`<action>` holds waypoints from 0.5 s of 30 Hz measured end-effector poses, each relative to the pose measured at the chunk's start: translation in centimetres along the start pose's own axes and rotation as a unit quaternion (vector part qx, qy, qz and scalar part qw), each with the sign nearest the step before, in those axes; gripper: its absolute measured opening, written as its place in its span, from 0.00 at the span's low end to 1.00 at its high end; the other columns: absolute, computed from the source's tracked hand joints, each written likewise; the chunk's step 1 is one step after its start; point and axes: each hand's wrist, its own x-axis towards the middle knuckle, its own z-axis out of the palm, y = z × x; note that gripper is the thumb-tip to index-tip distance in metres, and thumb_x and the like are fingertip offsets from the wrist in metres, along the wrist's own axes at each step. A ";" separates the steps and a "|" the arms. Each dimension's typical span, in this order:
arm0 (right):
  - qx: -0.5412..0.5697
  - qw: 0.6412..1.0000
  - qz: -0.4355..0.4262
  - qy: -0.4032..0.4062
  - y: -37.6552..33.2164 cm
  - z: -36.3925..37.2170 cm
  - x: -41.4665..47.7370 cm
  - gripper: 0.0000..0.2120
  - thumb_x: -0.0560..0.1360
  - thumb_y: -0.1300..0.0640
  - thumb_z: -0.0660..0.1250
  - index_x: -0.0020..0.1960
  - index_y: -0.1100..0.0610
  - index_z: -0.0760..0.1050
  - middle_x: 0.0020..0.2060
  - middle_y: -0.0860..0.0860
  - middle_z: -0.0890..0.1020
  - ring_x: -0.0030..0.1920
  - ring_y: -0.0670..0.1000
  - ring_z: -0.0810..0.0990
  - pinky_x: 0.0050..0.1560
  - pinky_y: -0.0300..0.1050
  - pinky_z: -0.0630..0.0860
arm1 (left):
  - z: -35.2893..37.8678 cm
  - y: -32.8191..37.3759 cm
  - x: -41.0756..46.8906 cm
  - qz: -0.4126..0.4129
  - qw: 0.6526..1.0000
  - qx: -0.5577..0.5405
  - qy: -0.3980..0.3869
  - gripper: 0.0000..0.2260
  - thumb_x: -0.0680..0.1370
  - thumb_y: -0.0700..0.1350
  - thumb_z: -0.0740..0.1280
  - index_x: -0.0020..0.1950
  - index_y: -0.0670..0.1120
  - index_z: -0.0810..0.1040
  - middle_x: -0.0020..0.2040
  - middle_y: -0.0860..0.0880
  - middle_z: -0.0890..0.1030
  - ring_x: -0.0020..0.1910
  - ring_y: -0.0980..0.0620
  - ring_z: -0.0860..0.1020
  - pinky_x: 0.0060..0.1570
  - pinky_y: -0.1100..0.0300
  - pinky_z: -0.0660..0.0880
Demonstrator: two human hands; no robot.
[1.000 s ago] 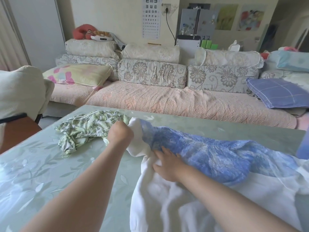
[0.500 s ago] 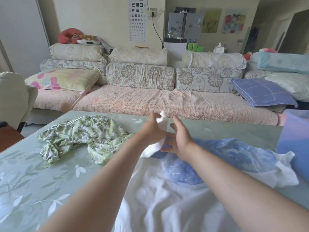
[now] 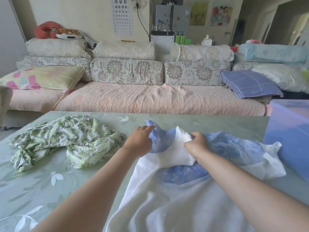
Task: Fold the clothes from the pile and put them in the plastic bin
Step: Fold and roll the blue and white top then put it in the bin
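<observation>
A white and blue patterned garment (image 3: 184,190) lies spread over the table in front of me, reaching down to the near edge. My left hand (image 3: 141,141) rests on its blue far corner, fingers pinching the cloth. My right hand (image 3: 198,144) grips a white flap of the same garment, just right of the left hand. A crumpled green leaf-print garment (image 3: 66,139) lies to the left on the table. The blue translucent plastic bin (image 3: 289,131) stands at the table's right edge.
The table (image 3: 41,190) has a pale green cover with a white leaf print. Behind it runs a long sofa (image 3: 142,99) with floral cushions and pillows. A cloth-draped chair (image 3: 5,101) shows at the far left edge.
Both hands have come down from mid-air onto the garment. The raised white corner now lies on the blue part. The view has shifted to the right, showing more of the bin.
</observation>
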 end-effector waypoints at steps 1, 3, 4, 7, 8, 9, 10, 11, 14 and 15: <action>-0.036 0.999 0.004 0.007 0.3 -0.5 0.3 0.22 0.71 0.63 0.66 0.65 0.57 0.74 0.59 0.56 0.81 0.61 0.58 0.78 0.56 0.45 0.74 | 0.7 0.0 0.0 0.019 0.999 0.028 -0.032 0.26 0.78 0.43 0.61 0.77 0.52 0.61 0.76 0.51 0.65 0.73 0.49 0.62 0.68 0.54 0.65; -0.109 0.994 0.011 0.012 1.0 -1.4 0.8 0.22 0.73 0.60 0.66 0.67 0.55 0.73 0.63 0.55 0.79 0.64 0.58 0.76 0.58 0.45 0.73 | 2.0 0.5 -0.1 0.026 0.992 0.059 -0.112 0.31 0.79 0.53 0.62 0.80 0.55 0.54 0.80 0.54 0.54 0.78 0.54 0.51 0.74 0.52 0.58; -0.148 0.989 0.012 0.013 1.4 -1.9 1.0 0.20 0.73 0.58 0.66 0.65 0.54 0.73 0.62 0.54 0.79 0.64 0.58 0.77 0.57 0.45 0.72 | 2.5 0.7 -0.1 0.013 0.986 0.064 -0.153 0.35 0.78 0.57 0.63 0.80 0.56 0.49 0.80 0.55 0.49 0.79 0.54 0.47 0.75 0.51 0.54; -0.250 0.968 0.011 0.005 2.5 -3.1 1.5 0.19 0.75 0.53 0.64 0.65 0.56 0.71 0.62 0.56 0.78 0.63 0.59 0.76 0.53 0.46 0.70 | 3.4 1.4 0.6 -0.027 0.972 0.082 -0.218 0.41 0.75 0.66 0.63 0.80 0.56 0.45 0.80 0.56 0.42 0.79 0.52 0.43 0.75 0.47 0.51; -0.268 0.963 0.006 -0.002 2.8 -3.4 1.6 0.20 0.75 0.52 0.64 0.65 0.57 0.70 0.62 0.56 0.78 0.63 0.59 0.77 0.51 0.46 0.69 | 3.7 1.7 1.0 -0.032 0.973 0.096 -0.208 0.40 0.75 0.67 0.62 0.80 0.55 0.47 0.80 0.55 0.44 0.79 0.51 0.45 0.74 0.47 0.53; -0.276 0.961 -0.004 -0.008 3.1 -3.6 1.8 0.20 0.75 0.53 0.64 0.65 0.57 0.69 0.61 0.56 0.78 0.62 0.60 0.77 0.50 0.46 0.69 | 4.0 1.8 1.6 -0.038 0.976 0.108 -0.186 0.38 0.76 0.68 0.59 0.80 0.54 0.50 0.80 0.53 0.48 0.78 0.50 0.50 0.73 0.47 0.55; -0.276 0.961 -0.020 -0.010 3.4 -3.7 2.1 0.17 0.75 0.55 0.63 0.62 0.57 0.68 0.59 0.56 0.79 0.60 0.60 0.77 0.48 0.46 0.70 | 4.4 1.9 2.1 -0.049 0.979 0.117 -0.161 0.35 0.77 0.68 0.55 0.79 0.53 0.52 0.79 0.51 0.54 0.77 0.48 0.55 0.71 0.48 0.58; -0.276 0.961 -0.031 -0.012 3.5 -3.6 2.4 0.13 0.74 0.57 0.62 0.58 0.57 0.69 0.57 0.56 0.79 0.58 0.60 0.78 0.47 0.46 0.70 | 4.7 1.9 2.6 -0.063 0.979 0.127 -0.145 0.32 0.79 0.67 0.51 0.79 0.53 0.53 0.78 0.49 0.58 0.75 0.47 0.59 0.70 0.47 0.60; -0.262 0.963 -0.048 0.030 3.5 -4.1 3.5 0.07 0.76 0.60 0.61 0.54 0.57 0.72 0.57 0.58 0.80 0.59 0.61 0.78 0.51 0.49 0.74 | 5.4 1.5 3.7 -0.074 0.963 0.203 -0.159 0.29 0.80 0.63 0.44 0.80 0.55 0.45 0.78 0.46 0.58 0.74 0.42 0.59 0.70 0.45 0.60; -0.256 0.964 -0.051 0.056 3.6 -4.4 3.9 0.08 0.77 0.61 0.61 0.55 0.59 0.73 0.58 0.60 0.80 0.60 0.61 0.78 0.53 0.49 0.74 | 5.6 1.2 3.9 -0.070 0.956 0.237 -0.161 0.28 0.81 0.63 0.43 0.80 0.56 0.45 0.79 0.45 0.56 0.74 0.41 0.59 0.69 0.45 0.61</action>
